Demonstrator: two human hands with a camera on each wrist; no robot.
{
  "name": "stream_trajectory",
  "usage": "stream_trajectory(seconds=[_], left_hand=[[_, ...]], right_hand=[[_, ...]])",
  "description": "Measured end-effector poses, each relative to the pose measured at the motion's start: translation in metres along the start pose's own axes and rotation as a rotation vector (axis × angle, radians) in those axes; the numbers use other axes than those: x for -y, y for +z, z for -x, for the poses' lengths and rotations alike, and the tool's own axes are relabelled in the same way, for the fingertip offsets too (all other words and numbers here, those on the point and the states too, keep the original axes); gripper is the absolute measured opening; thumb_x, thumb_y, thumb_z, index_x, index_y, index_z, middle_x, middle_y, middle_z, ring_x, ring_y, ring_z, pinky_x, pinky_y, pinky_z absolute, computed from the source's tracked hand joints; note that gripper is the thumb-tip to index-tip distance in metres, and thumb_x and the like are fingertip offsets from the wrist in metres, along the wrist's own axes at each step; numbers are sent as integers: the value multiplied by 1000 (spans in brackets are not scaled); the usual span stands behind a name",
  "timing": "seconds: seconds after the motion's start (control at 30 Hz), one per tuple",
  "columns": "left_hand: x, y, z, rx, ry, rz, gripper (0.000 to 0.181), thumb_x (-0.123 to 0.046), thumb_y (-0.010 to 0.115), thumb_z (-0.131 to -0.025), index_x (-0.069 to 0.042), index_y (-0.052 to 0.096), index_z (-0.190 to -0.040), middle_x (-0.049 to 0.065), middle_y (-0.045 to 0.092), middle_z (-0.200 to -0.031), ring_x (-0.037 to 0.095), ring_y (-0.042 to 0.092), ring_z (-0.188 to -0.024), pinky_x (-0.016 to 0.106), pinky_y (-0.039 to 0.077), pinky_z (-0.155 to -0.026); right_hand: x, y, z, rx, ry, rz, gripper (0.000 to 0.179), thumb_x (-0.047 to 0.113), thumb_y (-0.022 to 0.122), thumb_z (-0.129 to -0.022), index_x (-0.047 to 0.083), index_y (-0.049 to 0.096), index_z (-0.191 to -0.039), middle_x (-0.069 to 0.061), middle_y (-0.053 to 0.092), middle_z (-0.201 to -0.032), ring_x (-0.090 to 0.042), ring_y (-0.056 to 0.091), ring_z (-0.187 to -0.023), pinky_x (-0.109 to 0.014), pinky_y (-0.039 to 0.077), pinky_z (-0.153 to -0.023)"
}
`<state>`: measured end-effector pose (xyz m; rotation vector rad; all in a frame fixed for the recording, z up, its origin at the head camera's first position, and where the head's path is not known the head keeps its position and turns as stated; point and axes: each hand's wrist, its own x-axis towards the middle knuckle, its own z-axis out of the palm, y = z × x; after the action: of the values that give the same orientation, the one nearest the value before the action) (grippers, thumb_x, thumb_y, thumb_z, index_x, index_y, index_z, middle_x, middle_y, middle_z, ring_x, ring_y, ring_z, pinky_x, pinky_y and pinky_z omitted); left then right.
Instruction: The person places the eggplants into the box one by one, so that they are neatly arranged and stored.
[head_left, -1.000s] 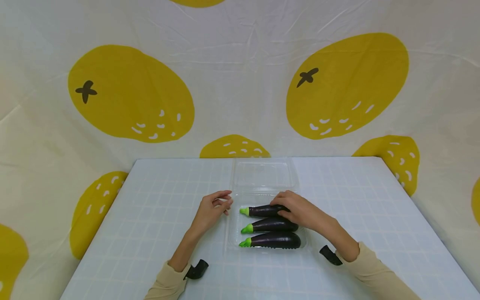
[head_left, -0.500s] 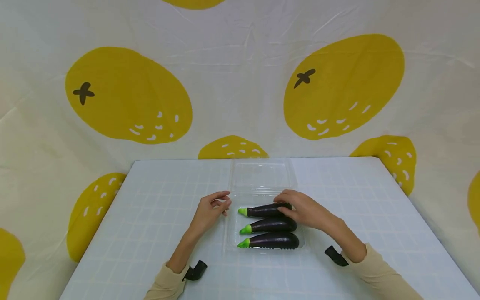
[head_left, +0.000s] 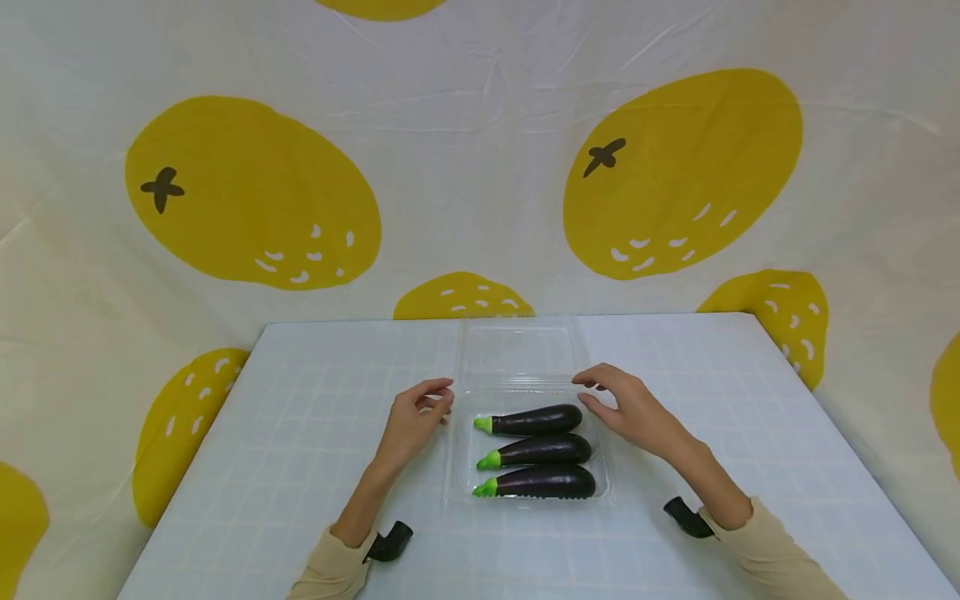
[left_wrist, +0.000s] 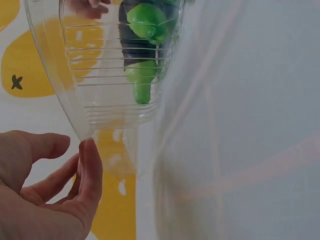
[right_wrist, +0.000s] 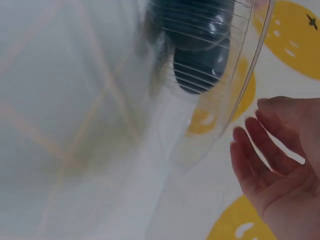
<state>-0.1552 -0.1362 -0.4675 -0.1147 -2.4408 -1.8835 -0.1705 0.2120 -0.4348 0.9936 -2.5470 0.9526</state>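
Note:
Three dark purple eggplants with green stems lie side by side in a clear plastic clamshell box: a far eggplant [head_left: 542, 419], a middle eggplant [head_left: 546, 450] and a near eggplant [head_left: 545, 482]. The box's base [head_left: 462, 490] has its lid [head_left: 519, 350] folded back behind it. My left hand [head_left: 412, 423] is at the box's far left corner, fingers loosely bent; in the left wrist view its fingertips [left_wrist: 90, 150] meet or nearly meet the rim. By the far right corner is my right hand [head_left: 628, 408], holding nothing, fingers relaxed, as the right wrist view also shows.
A white table [head_left: 315, 375] with a faint grid pattern bears the box. Behind it hangs a pale cloth [head_left: 465, 167] printed with large yellow fruit. A black wrist camera [head_left: 390, 542] sits under the left sleeve, another black camera [head_left: 687, 517] by the right.
My right hand has let go of the far eggplant and moved right and away from it. That eggplant lies in the box. My left hand has barely moved.

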Motion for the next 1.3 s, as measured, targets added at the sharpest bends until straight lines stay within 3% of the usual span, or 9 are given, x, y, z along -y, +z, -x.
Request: stream_trajectory(seconds=[0.17, 0.4, 0.57, 0.93, 1.13, 1.3], left_hand=[[-3, -2, -5, -40, 15, -56, 32, -13, 71, -99, 3, 69, -126, 13, 73, -111, 28, 69, -97, 22, 58, -78], [-2, 1, -17, -85, -5, -104, 39, -14, 72, -98, 2, 65, -132, 14, 70, -115, 29, 67, -104, 36, 58, -92], [1, 1, -28, -78, -21, -77, 43, -15, 72, -98, 4, 62, -135, 18, 68, -121, 32, 67, -109, 43, 55, -97], [6, -1, -44, -9, -99, -118, 51, -26, 68, -101, 4, 57, -141, 19, 67, -128, 34, 65, -119, 42, 55, -98], [11, 1, -52, 21, -133, -31, 49, -22, 68, -101, 7, 57, -140, 21, 66, -126, 34, 68, -113, 36, 58, -94], [11, 1, -56, 46, -135, 21, 45, -16, 68, -101, 10, 58, -137, 24, 67, -122, 37, 69, -109, 37, 59, -91]], right_hand=[[-11, 2, 4, -104, 33, 23, 31, -7, 77, -87, -1, 69, -116, -12, 70, -112, -29, 66, -101, -49, 58, -82], [-29, 8, 4, -165, 130, -25, 39, -4, 76, -89, -3, 64, -126, -18, 66, -122, -37, 64, -108, -55, 57, -88], [-39, 13, 2, -144, 240, -90, 46, 1, 74, -93, -4, 57, -136, -23, 60, -132, -42, 62, -113, -57, 54, -94], [-51, 17, -8, -50, 436, -220, 53, 18, 62, -104, -8, 44, -147, -29, 50, -147, -44, 57, -126, -57, 47, -105], [-55, 20, -13, -16, 500, -249, 54, 21, 58, -107, -9, 42, -149, -29, 49, -147, -44, 54, -130, -57, 44, -108], [-55, 21, -16, -15, 502, -252, 54, 23, 56, -108, -12, 43, -147, -31, 52, -144, -46, 54, -129, -58, 43, -109]])
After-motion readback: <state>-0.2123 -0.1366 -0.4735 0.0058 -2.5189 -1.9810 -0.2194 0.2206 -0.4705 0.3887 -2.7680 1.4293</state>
